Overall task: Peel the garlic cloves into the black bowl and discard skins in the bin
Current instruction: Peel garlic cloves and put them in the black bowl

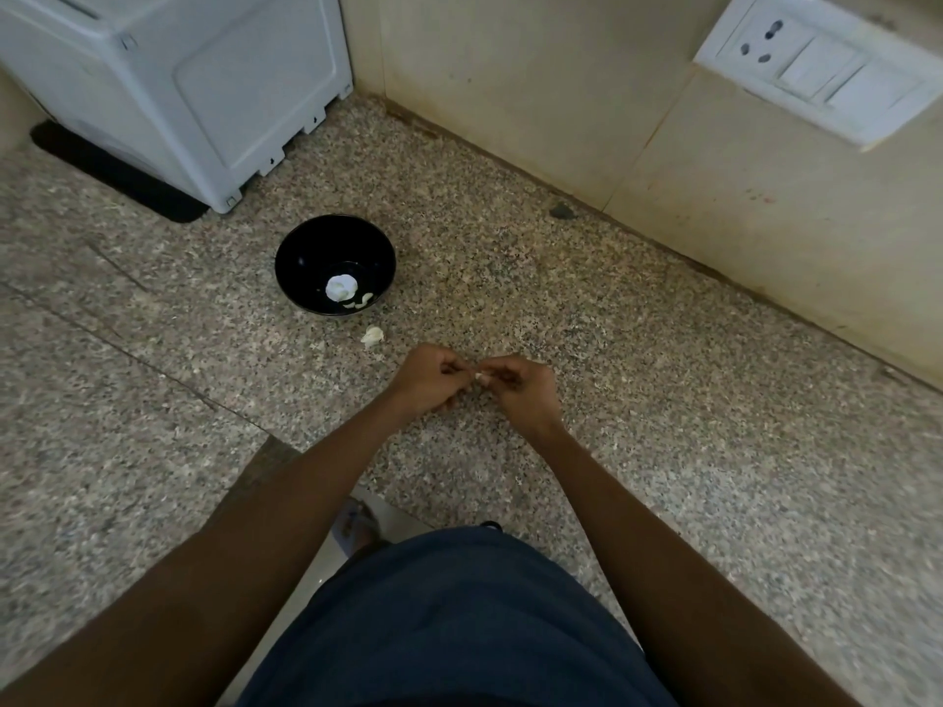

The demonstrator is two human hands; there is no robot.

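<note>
A black bowl (pixel 306 257) stands on the speckled granite counter (pixel 663 400). Inside it lie a white garlic piece (pixel 341 287) and a couple of pale peeled cloves (pixel 361 302). A small heap of garlic skin (pixel 372 337) lies on the counter just in front of the bowl. Below and right of the bowl, my left hand (pixel 428 380) and my right hand (pixel 520 387) meet fingertip to fingertip and pinch one small garlic clove (pixel 479 377) between them. Only a white sliver of the clove shows. No bin is in view.
A white appliance (pixel 178 79) stands on a black mat (pixel 117 170) at the back left. A tiled wall (pixel 561 94) with a white socket and switch plate (pixel 816 63) runs along the back right. A dark chip (pixel 561 211) lies at the wall's foot.
</note>
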